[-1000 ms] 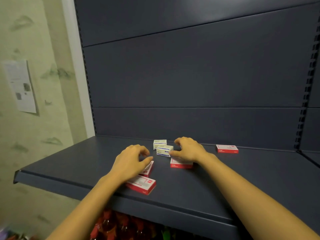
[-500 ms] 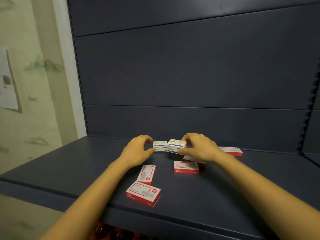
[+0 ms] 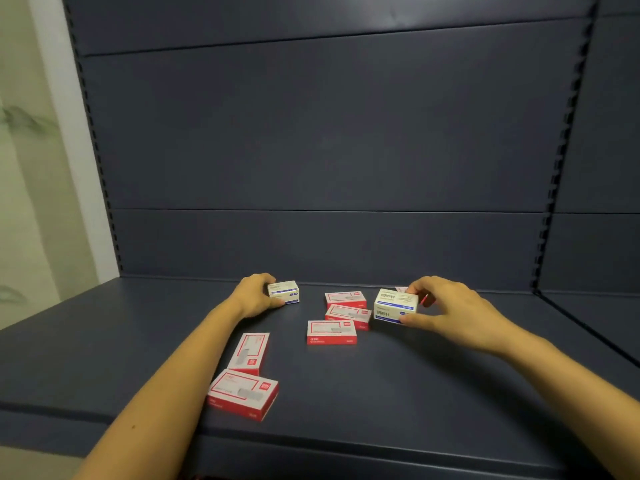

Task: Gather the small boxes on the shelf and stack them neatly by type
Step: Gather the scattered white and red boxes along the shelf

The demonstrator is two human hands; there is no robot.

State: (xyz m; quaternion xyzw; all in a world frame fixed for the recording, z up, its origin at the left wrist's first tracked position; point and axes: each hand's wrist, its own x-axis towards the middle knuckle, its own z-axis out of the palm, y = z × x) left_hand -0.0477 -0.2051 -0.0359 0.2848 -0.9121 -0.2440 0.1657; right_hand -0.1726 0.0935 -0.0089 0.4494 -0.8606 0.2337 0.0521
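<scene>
On the dark blue shelf (image 3: 381, 393) lie several small boxes. My left hand (image 3: 252, 296) grips a white-and-blue box (image 3: 284, 292) near the back wall. My right hand (image 3: 450, 308) holds a second white-and-blue box (image 3: 394, 304), lifted slightly, at the right. Between my hands sit three red-and-white boxes: one at the back (image 3: 345, 298), one overlapping in front of it (image 3: 348, 315), one nearer (image 3: 331, 331). Two more red-and-white boxes lie beside my left forearm, one (image 3: 250, 353) and one at the front edge (image 3: 243, 393). Another red box is mostly hidden behind my right hand.
The shelf's dark back panel (image 3: 329, 150) rises behind the boxes. A notched upright (image 3: 557, 188) stands at the right, with a neighbouring shelf bay beyond it. A pale wall (image 3: 31, 202) is at the left. The shelf's front edge runs across the bottom.
The two white-and-blue boxes, side by side before, have been pulled apart: my right hand carried one to the right, my left hand holds the other. The camera moved closer.
</scene>
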